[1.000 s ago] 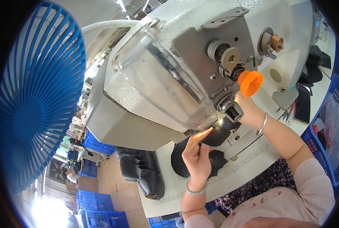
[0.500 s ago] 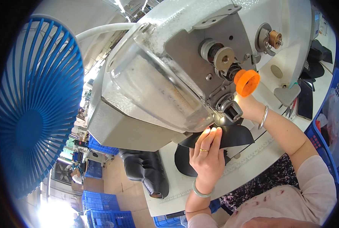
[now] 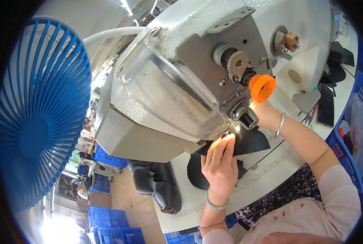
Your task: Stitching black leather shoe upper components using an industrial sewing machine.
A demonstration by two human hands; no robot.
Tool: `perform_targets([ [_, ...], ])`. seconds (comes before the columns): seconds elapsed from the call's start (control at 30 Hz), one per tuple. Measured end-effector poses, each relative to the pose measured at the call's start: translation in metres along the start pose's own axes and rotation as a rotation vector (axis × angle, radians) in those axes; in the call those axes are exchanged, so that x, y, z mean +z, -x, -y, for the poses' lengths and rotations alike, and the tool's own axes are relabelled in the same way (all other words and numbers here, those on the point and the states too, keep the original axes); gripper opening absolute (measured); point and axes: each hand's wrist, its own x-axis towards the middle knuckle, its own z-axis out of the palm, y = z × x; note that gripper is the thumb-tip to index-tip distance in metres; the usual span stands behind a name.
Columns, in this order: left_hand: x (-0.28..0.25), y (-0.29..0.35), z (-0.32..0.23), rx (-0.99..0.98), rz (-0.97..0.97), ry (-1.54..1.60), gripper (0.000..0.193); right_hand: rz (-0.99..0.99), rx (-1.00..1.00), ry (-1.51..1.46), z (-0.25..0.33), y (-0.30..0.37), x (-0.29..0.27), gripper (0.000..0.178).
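Observation:
A black leather-like piece [image 3: 251,141] lies under the head of a sewing machine [image 3: 161,97], in the light of a small lamp. On its near left part, my left hand [image 3: 221,162] has its fingers stretched close together, with the tips by the lit spot. The thumb is out of sight. Another dark rounded piece [image 3: 195,173] sits on the white table [image 3: 271,166] beneath and left of that hand. My right hand [image 3: 265,112] reaches in behind the orange knob [image 3: 263,88] at the far side of the piece; the machine head hides its fingers.
A large blue fan [image 3: 35,134] stands close at the left. Folded black pieces [image 3: 155,183] rest by the table's left end. Scissors [image 3: 310,115] and a dark phone-like slab [image 3: 325,106] lie at the right, near a blue basket [image 3: 348,158] holding plastic bags.
My left fingers and the black piece have shifted slightly, with the fingertips now brightly lit. My right hand stays nearly where it was. The whole view has moved a little.

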Motion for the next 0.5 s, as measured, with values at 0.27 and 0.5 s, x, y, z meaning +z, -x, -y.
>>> perform_targets([
  [0.27, -0.003, -0.003, 0.011, 0.019, 0.022, 0.024, 0.047, 0.007, 0.043, 0.064, 0.004, 0.005, -0.003, 0.016],
  [0.5, -0.005, -0.001, 0.032, 0.083, 0.038, 0.183, 0.044, -0.038, 0.083, 0.074, -0.010, 0.016, 0.006, 0.020],
])
